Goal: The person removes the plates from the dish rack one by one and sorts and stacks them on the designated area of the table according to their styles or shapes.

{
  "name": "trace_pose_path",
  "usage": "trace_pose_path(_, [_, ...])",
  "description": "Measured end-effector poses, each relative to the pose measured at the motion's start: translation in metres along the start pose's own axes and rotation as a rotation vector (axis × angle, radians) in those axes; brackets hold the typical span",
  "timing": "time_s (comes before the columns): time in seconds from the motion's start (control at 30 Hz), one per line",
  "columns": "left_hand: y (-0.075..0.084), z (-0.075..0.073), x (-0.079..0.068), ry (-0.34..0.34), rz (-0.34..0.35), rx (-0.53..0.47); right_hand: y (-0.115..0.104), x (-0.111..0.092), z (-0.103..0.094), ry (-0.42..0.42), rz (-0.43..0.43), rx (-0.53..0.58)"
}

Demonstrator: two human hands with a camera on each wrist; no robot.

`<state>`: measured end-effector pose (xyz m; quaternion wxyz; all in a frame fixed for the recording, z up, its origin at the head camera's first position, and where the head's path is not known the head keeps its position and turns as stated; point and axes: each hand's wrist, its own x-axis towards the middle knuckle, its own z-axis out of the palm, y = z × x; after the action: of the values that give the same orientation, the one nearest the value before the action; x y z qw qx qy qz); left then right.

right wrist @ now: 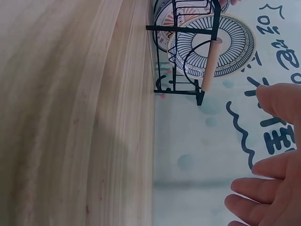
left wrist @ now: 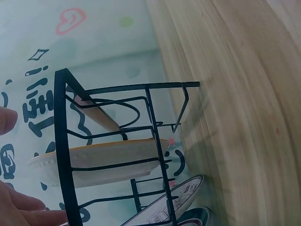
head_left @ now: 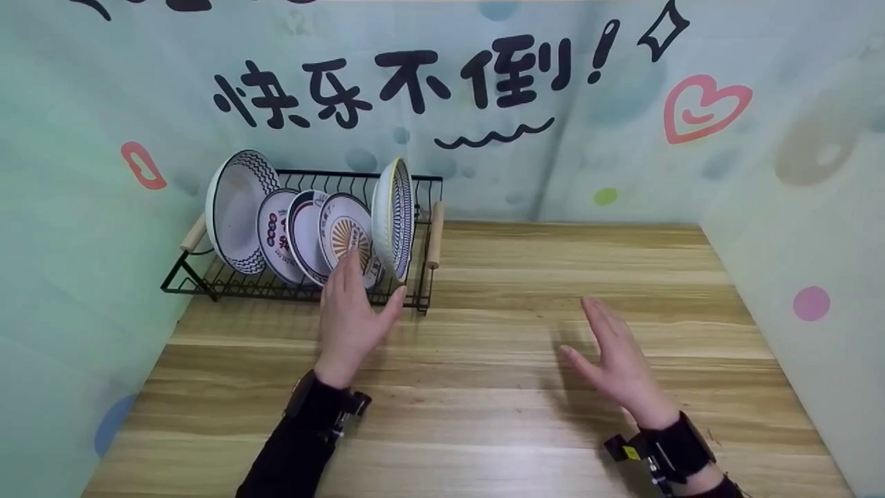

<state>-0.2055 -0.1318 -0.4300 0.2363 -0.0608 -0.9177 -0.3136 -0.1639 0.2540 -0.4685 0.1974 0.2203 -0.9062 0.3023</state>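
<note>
A black wire dish rack (head_left: 346,173) with wooden handles stands at the back left of the table. Upright in it are a large white bowl (head_left: 231,214) with a dark wavy rim pattern, several small patterned plates (head_left: 304,238), and a yellow-rimmed dish (head_left: 382,221) with dark radial patterning at the right end. My left hand (head_left: 349,318) hovers at the rack's front, fingers extended and thumb spread, near the sunburst plate (head_left: 335,228); it holds nothing. Well to the right, my right hand (head_left: 619,363) is above the table, fingers extended, thumb apart, holding nothing.
The wood-grain table (head_left: 498,401) extends in front of the rack and to its right. A pale printed backdrop (head_left: 498,180) with dark lettering rises behind, and similar walls flank both sides. Each wrist carries a strapped camera (head_left: 356,403).
</note>
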Motion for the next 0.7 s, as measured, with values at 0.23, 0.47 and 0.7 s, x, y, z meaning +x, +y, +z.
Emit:
trace_pose_path(0.23, [0.001,0.005,0.01,0.015,-0.034,-0.027,-0.003,0.008,0.005,-0.013,0.001,0.004])
trace_pose_path(0.47, [0.004,0.009,0.023,0.023,-0.049,-0.032,-0.005,0.016,0.011,0.016,-0.037,0.017])
trace_pose_path(0.7, [0.004,0.015,0.034,0.076,-0.049,-0.043,-0.009,0.025,0.018,0.011,0.012,0.059])
